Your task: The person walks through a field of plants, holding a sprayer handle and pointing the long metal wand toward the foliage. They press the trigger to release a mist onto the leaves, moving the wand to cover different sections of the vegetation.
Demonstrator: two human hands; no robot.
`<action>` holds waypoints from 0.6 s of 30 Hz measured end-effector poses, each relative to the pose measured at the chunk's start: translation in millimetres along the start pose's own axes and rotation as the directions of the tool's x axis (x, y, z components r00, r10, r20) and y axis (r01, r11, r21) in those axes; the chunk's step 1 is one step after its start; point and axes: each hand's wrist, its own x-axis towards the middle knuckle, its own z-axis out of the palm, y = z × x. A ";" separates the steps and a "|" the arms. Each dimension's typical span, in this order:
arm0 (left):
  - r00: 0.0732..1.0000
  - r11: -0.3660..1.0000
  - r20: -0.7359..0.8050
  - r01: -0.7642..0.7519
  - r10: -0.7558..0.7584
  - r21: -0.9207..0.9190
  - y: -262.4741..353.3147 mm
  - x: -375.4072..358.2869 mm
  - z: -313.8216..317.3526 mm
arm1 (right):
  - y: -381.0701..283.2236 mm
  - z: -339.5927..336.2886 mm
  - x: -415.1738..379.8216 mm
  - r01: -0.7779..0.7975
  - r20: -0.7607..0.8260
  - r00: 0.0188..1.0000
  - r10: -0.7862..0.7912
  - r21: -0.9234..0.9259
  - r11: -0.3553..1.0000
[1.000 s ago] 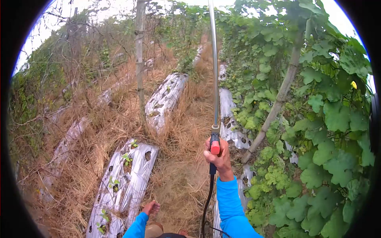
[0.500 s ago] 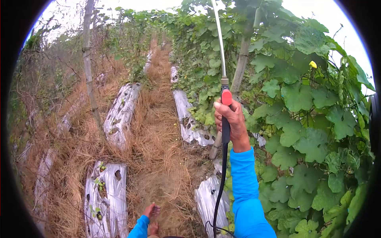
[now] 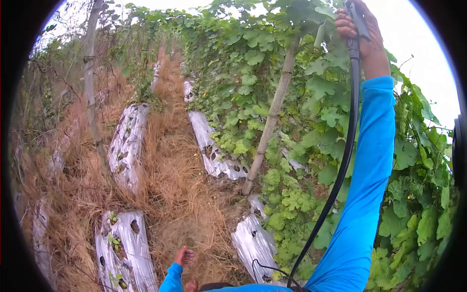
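My right hand [image 3: 362, 34] is raised high at the top right, closed around the dark handle of a sprayer wand [image 3: 354, 22]. Its upper part runs out of view. A black hose [image 3: 340, 165] hangs from the handle down along my blue sleeve [image 3: 369, 185] to the bottom edge. My left hand [image 3: 185, 255] hangs low at the bottom centre, fingers loosely apart and holding nothing, above the straw path [image 3: 180, 194]. Leafy vines [image 3: 301, 97] on a trellis stand just beside the raised hand.
A slanted wooden pole [image 3: 270, 121] props the vines at centre. Silver plastic mulch strips [image 3: 129, 141] with planting holes flank the dry-grass path. A bare upright post [image 3: 90, 63] stands at the left among brown, dried-out growth. A bare foot [image 3: 190, 285] shows at the bottom edge.
My right hand has lifted the sprayer wand from chest height to the top of the view. The view has swung right toward the vines. The left hand stays low.
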 end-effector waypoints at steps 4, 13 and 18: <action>0.998 0.999 -0.061 0.021 -0.024 -0.049 1.6 -12.9 -38.7 | -34.6 12.1 16.9 0.117 -0.123 0.983 -0.138 -0.167 0.979; 1.000 0.978 -0.019 0.017 -0.022 -0.206 -15.6 0.9 -106.9 | -35.2 46.9 30.5 0.202 -0.341 0.880 -0.332 -0.365 0.909; 0.999 0.980 -0.002 0.049 -0.051 -0.191 -5.0 2.4 -100.3 | -25.9 53.1 32.2 0.204 -0.331 0.868 -0.370 -0.441 0.874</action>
